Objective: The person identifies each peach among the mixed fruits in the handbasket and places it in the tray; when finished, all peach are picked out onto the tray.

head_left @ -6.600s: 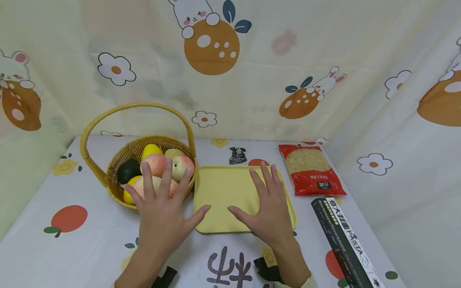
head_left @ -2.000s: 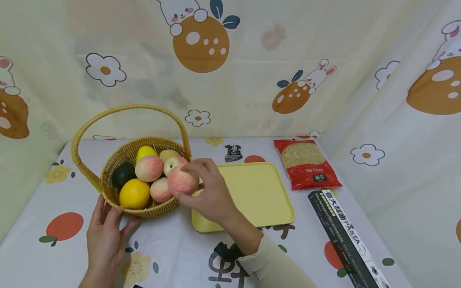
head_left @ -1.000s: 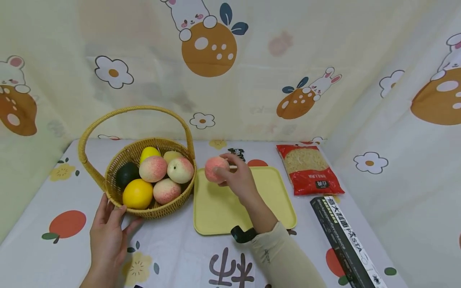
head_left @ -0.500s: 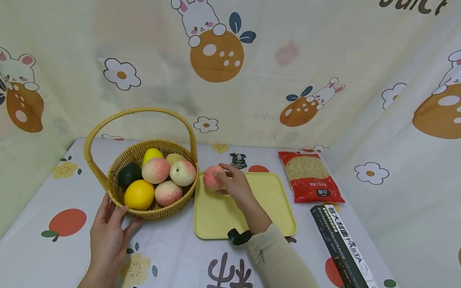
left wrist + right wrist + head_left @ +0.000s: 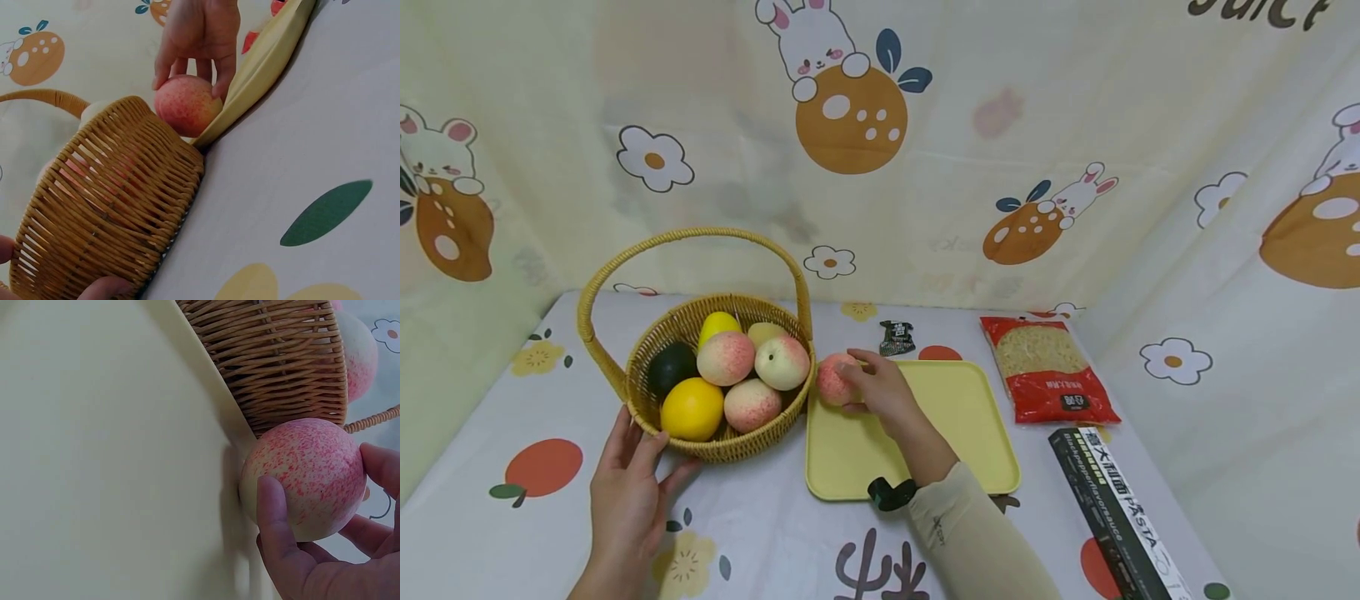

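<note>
My right hand (image 5: 883, 392) holds a pink, red-speckled peach (image 5: 837, 379) at the back left corner of the yellow tray (image 5: 910, 450). Thumb and fingers curl round the peach in the right wrist view, where it sits low at the tray's edge, right by the basket wall. My left hand (image 5: 628, 492) grips the near left side of the wicker basket (image 5: 730, 450), thumb (image 5: 107, 289) against the weave. In the basket lie several fruits: more peaches (image 5: 752, 406), a yellow round fruit (image 5: 692, 409), a dark green one (image 5: 672, 370) and a yellow one (image 5: 718, 325) behind.
A small black packet (image 5: 897, 337) lies behind the tray. To its right are a red bag of noodles (image 5: 1051, 371) and a long black pasta box (image 5: 1116, 508). The basket's tall handle (image 5: 700, 235) arches over it. A patterned curtain hangs behind.
Both hands were spread over the table at first. My left hand then took the basket's side, and my right lifted a peach out, carried it over the tray and lowered it at the back left corner.
</note>
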The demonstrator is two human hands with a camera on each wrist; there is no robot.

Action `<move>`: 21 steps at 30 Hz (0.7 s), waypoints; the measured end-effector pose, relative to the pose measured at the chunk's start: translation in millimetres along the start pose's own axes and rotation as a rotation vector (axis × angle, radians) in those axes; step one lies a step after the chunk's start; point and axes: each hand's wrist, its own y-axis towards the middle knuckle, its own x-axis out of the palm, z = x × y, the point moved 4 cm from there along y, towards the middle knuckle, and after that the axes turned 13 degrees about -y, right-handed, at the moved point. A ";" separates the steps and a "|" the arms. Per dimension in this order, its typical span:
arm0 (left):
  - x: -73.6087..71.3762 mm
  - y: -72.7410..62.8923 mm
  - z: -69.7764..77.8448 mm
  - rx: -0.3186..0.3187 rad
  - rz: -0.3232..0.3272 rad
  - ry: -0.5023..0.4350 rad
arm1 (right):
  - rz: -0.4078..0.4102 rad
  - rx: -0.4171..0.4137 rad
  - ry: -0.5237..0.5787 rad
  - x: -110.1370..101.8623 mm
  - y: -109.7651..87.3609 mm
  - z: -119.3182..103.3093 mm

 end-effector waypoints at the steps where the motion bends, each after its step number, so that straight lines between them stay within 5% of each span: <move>1: -0.1 -0.1 0.1 0.000 0.000 -0.001 | -0.002 -0.001 -0.001 0.5 0.1 -0.1; 21: 0.3 0.1 -0.2 0.019 -0.016 -0.004 | 0.031 -0.075 -0.035 -2.6 -2.5 -2.5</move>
